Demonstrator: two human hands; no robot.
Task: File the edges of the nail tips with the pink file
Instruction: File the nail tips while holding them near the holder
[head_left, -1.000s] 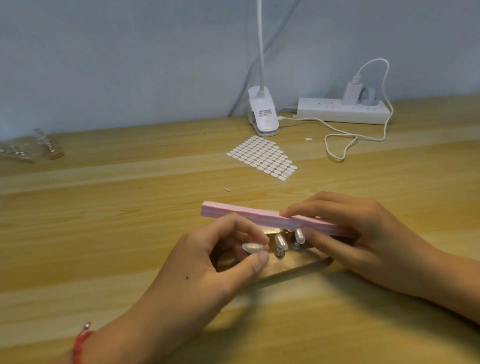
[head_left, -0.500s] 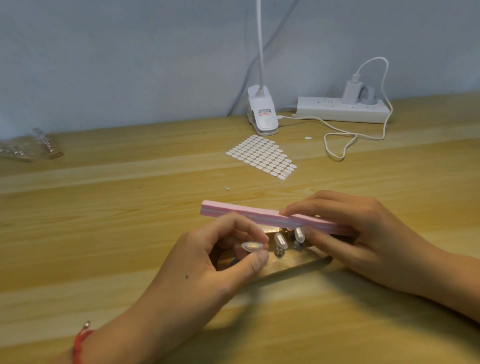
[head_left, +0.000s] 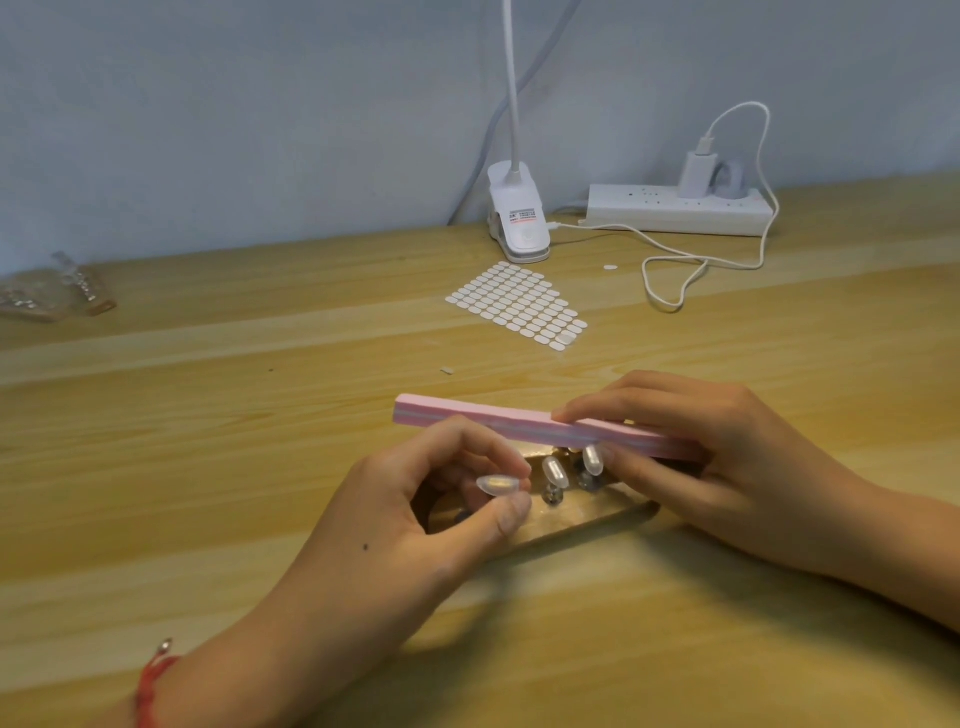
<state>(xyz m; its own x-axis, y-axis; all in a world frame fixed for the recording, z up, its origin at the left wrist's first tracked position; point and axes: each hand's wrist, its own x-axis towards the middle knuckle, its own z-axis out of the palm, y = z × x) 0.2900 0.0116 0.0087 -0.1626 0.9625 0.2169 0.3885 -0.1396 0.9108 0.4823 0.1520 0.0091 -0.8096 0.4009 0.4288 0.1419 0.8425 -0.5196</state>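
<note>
Left fingers: the thumb and forefinger (head_left: 470, 441) curl toward each other and pinch a clear nail tip (head_left: 497, 484), which lies sideways between them.
Left hand (head_left: 395, 525): it hovers low over the table (head_left: 208, 467), with a red cord bracelet (head_left: 153, 680) on the wrist.
Right fingers: the forefinger (head_left: 613, 413) lies along the top of the pink file (head_left: 467, 421) and the thumb presses its near side; the other fingers are hidden behind it.
Right hand (head_left: 737, 457): it grips the file's right half.
Pink file: it is held above the table just beyond the pinched tip, sloping slightly, with its left end free.
Standing nail tips (head_left: 551, 470): two stand upright on a holder (head_left: 613, 519) under the file; whether the right one touches the file I cannot tell.
Holder: a shiny strip on the table between the hands.
Far side: a sheet of white oval tabs (head_left: 519, 306), a clip lamp (head_left: 519, 223), a power strip (head_left: 675, 210) with a charger (head_left: 696, 174) and a white cable (head_left: 675, 280).
Far left: a clear plastic bag (head_left: 52, 291).
</note>
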